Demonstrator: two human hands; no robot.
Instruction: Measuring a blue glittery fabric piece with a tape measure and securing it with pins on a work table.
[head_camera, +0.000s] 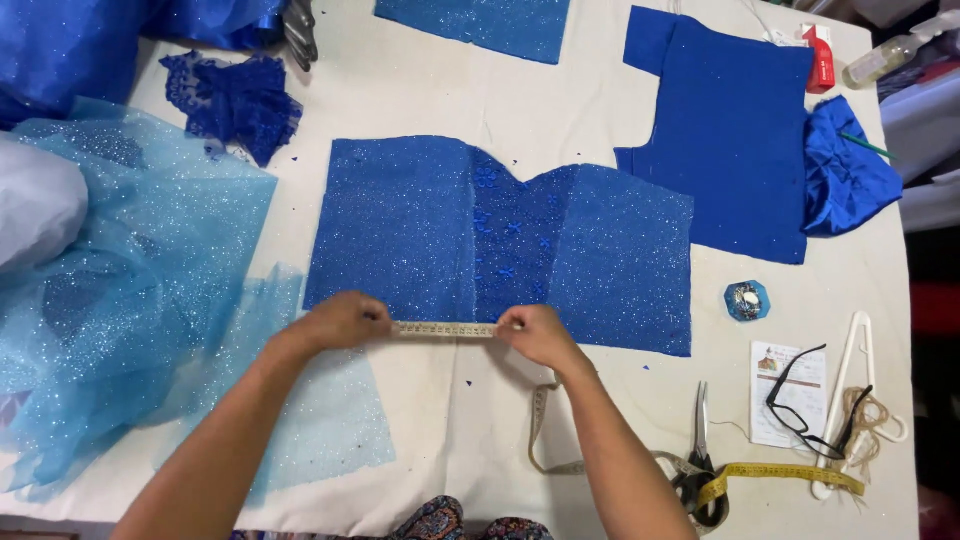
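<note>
A wide surface (600, 110) covered in cream cloth is filling nearly the whole view, and only a dark strip of the room is showing past its right edge. The left hand (340, 322) and the right hand (535, 335) are both closed, each pinching a stretch of pale measuring tape (445, 329) and pulling it taut along the lower edge of a glittering royal-blue shaped fabric panel (420, 230), which is lying flat at the middle of the surface. The rest of the tape is trailing down past the right wrist toward the near edge.

On the left, a pile of sparkly light-blue tulle (130, 290) is spreading across the surface, with a scrap of dark blue lace (240, 100) above it and shiny blue satin (70, 40) bunching in the far corner. At the top, another glittery blue piece (475, 22) is lying partly out of view. On the right, a plain matte blue cut panel (730, 130) is resting beside a crumpled blue satin scrap (850, 170). Nearer the right edge, a small round blue pin case (747, 300), black-framed glasses (810, 405) on a printed card, a white plastic hanger (850, 370), steel scissors (700, 440) and a yellow measuring tape (790, 475) are lying close together.
</note>
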